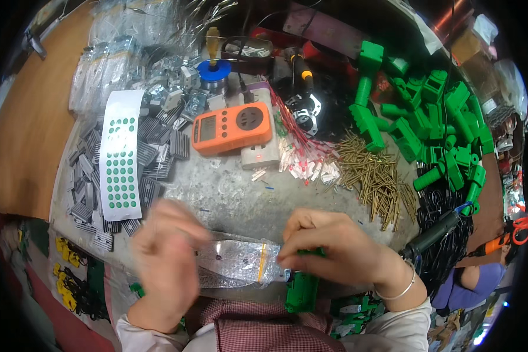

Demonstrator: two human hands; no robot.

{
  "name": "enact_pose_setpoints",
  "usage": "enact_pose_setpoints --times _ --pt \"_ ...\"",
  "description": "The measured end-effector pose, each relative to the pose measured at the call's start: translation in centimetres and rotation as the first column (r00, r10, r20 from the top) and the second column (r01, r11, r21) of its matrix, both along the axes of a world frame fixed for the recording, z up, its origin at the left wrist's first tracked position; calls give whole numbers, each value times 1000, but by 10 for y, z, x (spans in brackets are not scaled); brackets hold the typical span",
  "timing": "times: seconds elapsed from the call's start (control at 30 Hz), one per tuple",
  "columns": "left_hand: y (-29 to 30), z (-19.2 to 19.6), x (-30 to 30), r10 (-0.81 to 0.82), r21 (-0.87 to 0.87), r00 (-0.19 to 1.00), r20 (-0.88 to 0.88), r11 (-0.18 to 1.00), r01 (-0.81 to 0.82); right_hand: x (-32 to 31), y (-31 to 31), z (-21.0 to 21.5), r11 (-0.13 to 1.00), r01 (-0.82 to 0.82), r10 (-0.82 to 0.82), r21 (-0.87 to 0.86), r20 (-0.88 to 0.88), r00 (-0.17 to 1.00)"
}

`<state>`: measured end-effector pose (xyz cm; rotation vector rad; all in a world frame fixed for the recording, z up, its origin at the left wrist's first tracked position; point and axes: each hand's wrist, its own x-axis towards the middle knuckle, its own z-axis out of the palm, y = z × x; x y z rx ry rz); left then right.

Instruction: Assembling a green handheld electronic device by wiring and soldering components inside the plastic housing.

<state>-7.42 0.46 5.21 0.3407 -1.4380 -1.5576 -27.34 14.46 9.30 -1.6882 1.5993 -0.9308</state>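
Observation:
A clear plastic bag (232, 261) with an orange band across it lies at the near edge of the work surface, between my hands. My left hand (173, 252) is above its left end, smeared by motion, so its fingers cannot be read. Curled fingers and thumb pressed together, my right hand (331, 243) is at the bag's right end; what it pinches, if anything, is hidden. Below that hand a green plastic housing (302, 291) sticks out past the table edge, partly covered by the fingers.
Grey finned metal pieces (152, 152) lie left under a white sheet of green round stickers (121, 158). An orange socket meter (232, 129) stands mid-table, near red-and-white wires (311, 164). Long brass screws (375, 182) and green plastic housings (434, 117) are heaped at the right.

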Motion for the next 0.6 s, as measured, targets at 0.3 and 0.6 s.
enact_pose_setpoints --times 0.3,0.6 --pt "26 -35 -8 43 -428 903 427 889 161 -61 -79 -46 888 459 -448 -7 -231 864" --pt "32 -49 -19 110 -549 933 341 829 103 -73 -102 -68 885 410 -409 -221 -789 459"
